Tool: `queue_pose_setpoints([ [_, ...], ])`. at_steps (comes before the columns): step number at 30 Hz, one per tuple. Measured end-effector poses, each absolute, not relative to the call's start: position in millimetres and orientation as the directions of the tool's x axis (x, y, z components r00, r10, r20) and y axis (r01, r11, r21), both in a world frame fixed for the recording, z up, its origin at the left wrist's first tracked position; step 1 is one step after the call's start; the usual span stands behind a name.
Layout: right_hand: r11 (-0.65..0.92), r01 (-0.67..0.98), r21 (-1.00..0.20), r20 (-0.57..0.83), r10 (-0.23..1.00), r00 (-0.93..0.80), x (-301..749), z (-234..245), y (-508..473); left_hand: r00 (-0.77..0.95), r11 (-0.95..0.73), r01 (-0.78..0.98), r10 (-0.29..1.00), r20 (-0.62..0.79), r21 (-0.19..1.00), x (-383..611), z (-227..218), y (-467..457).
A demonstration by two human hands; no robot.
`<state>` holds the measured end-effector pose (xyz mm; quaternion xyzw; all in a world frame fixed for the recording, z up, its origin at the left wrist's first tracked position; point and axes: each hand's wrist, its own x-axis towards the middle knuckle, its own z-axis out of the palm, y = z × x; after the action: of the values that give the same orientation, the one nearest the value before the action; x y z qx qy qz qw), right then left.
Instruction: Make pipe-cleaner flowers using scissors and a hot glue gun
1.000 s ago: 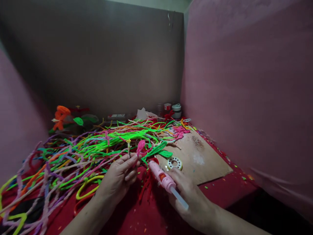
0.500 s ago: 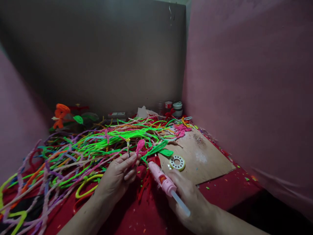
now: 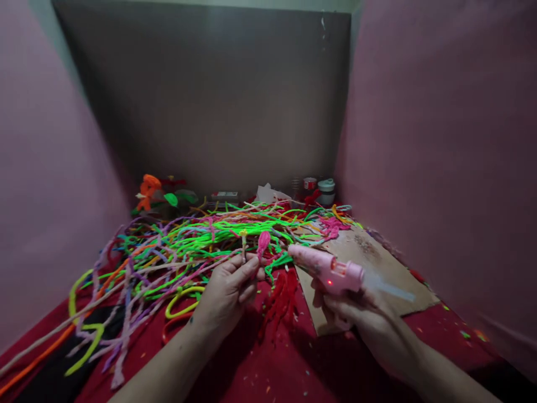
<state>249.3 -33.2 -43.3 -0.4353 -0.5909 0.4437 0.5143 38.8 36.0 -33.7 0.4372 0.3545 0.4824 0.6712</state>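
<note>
My left hand (image 3: 235, 288) is closed, pinching a pink pipe-cleaner petal (image 3: 264, 240) and a thin stem with a yellow tip (image 3: 244, 238), both upright and side by side. My right hand (image 3: 369, 316) is wrapped round the grip of a pink glue gun (image 3: 342, 274). A small red light glows on the gun's side, and a translucent glue stick (image 3: 394, 291) sticks out of its rear. The nozzle points left, a little right of the petal and apart from it. Green pipe-cleaner leaves (image 3: 280, 261) lie behind the nozzle, partly covered.
A tangled heap of coloured pipe cleaners (image 3: 201, 238) spreads over the red cloth (image 3: 268, 375). On the right lies a brown board (image 3: 394, 274), with pink pieces (image 3: 333, 226) at its far end. An orange flower (image 3: 149, 187) and a lidded container (image 3: 326, 191) stand at the back.
My right hand has turned the glue gun more sideways and raised its nozzle, now pointing left. The tape roll is hidden behind it. The left hand keeps its hold; the whole view has shifted.
</note>
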Motion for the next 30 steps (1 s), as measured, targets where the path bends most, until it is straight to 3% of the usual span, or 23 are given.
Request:
queue_pose_setpoints([
  [2,0.156,-0.054,-0.986,0.160,0.983,-0.092,246,-39,-21,0.266,0.116,-0.361,0.964,-0.017,0.925,38,-31,35],
  [5,0.202,-0.084,-0.976,0.210,0.971,-0.112,238,-34,-2,0.224,0.091,-0.387,0.975,-0.002,0.917,36,-30,35],
  [14,0.417,0.215,-0.883,0.387,0.906,-0.169,224,-48,9,0.175,0.097,-0.458,0.984,-0.018,0.884,33,-34,43],
  [24,0.349,0.274,-0.896,0.348,0.936,-0.053,232,-67,9,0.227,0.094,-0.418,0.974,0.003,0.904,33,-38,43],
  [30,0.411,0.371,-0.833,0.459,0.887,0.048,229,-54,8,0.255,0.116,-0.424,0.967,-0.004,0.898,33,-37,43],
])
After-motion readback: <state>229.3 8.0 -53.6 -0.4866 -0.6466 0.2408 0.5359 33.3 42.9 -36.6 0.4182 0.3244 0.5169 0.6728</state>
